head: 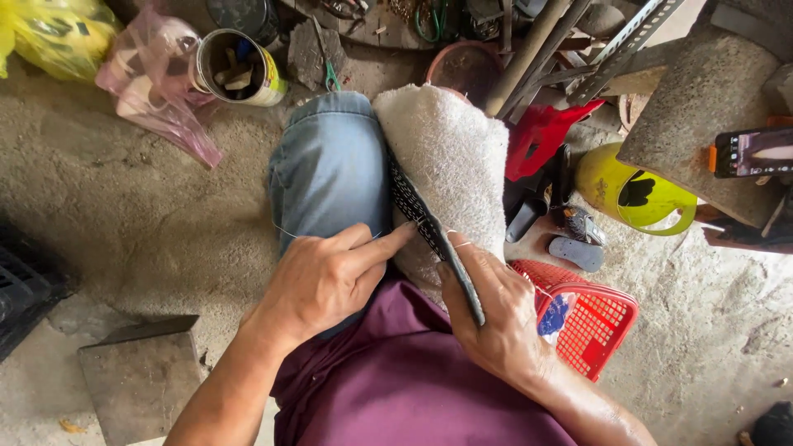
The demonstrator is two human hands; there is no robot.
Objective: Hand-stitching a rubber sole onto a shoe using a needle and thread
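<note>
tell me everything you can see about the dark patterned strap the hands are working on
The dark strap is a narrow, flat band, black with small pale dots, seemingly woven. It runs diagonally along the edge of a white fuzzy pad lying on the knee. The right hand grips its lower end; the left hand touches its upper part with a fingertip. A thin pale thread lies near it.
</note>
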